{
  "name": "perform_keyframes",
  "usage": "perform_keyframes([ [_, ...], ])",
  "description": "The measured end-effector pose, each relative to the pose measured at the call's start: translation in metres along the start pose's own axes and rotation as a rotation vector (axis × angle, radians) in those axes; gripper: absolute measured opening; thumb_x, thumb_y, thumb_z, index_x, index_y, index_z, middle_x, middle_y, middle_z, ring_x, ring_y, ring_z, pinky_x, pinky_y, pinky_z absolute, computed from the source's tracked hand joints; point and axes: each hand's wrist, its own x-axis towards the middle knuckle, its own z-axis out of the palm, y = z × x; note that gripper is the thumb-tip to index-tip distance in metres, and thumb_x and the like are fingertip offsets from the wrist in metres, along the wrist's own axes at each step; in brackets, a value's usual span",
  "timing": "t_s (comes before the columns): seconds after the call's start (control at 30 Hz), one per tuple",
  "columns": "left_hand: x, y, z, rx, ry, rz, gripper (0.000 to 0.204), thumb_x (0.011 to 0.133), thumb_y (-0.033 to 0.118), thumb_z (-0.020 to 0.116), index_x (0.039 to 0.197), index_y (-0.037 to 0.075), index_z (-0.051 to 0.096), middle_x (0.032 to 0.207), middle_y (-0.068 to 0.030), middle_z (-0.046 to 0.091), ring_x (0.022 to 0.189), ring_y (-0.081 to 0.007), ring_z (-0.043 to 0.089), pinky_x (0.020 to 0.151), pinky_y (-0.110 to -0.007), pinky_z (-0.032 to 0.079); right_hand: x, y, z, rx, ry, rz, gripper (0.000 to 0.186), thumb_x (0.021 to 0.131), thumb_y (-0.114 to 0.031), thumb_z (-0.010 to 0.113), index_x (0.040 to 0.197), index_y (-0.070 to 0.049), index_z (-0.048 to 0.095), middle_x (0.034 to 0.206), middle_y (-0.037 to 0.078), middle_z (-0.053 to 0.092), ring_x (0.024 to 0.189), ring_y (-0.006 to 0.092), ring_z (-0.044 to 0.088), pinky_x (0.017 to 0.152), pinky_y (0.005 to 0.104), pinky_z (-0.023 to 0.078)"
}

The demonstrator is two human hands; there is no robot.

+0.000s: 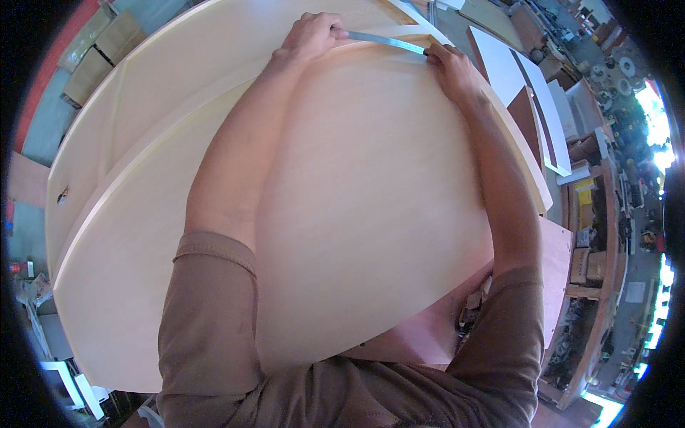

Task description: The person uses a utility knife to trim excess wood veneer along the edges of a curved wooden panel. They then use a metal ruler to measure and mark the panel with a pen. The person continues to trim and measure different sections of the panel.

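Note:
A narrow, flat bluish-grey metal strip spans the gap between my hands at the far end of a large pale wooden panel. Whether it is a ruler or a tape measure blade I cannot tell. My left hand is closed on the strip's left end, knuckles up. At the right end my right hand pinches it, close to the panel's far right corner. Beneath the strip runs a pale raised wooden edge. Both my forearms reach out over the panel.
A pale wooden rail divides the panelled piece lengthwise on the left. White boards lie beyond its right side. A wooden shelf rack with boxes and clutter stands at right. Cardboard boxes are at the far left.

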Motion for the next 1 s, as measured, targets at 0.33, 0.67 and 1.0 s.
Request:
perform_keyframes([
  [0.33, 0.013, -0.011, 0.0, 0.049, 0.051, -0.006, 0.018, 0.098, 0.026, 0.07, 0.102, 0.008, 0.074, 0.105, -0.0156, 0.076, 0.101, -0.0332, 0.071, 0.086, -0.048, 0.056, 0.029, 0.015, 0.023, 0.015, -0.016, -0.006, 0.02, 0.097, -0.015, 0.063, 0.114, -0.01, 0.071, 0.111, 0.017, 0.073, 0.108, 0.0408, 0.068, 0.094, 0.0522, 0.055],
  [0.67, 0.012, -0.012, -0.001, -0.144, -0.03, 0.115, 0.021, 0.095, 0.026, 0.075, 0.105, 0.008, 0.077, 0.102, -0.0176, 0.077, 0.097, -0.0318, 0.074, 0.086, -0.045, 0.056, 0.003, 0.026, 0.0, 0.023, -0.013, -0.068, 0.017, 0.096, -0.016, 0.066, 0.111, -0.01, 0.071, 0.113, 0.015, 0.071, 0.111, 0.0375, 0.065, 0.095, 0.0496, 0.056],
  [1.0, 0.027, 0.002, 0.006, -0.185, -0.052, 0.161, 0.03, 0.089, 0.031, 0.082, 0.106, 0.007, 0.078, 0.106, -0.0146, 0.078, 0.098, -0.0276, 0.074, 0.088, -0.041, 0.057, 0.001, 0.038, -0.007, -0.046, -0.023, -0.031, 0.018, 0.098, -0.016, 0.065, 0.114, -0.011, 0.071, 0.118, 0.008, 0.067, 0.117, 0.034, 0.061, 0.096, 0.0484, 0.056],
])
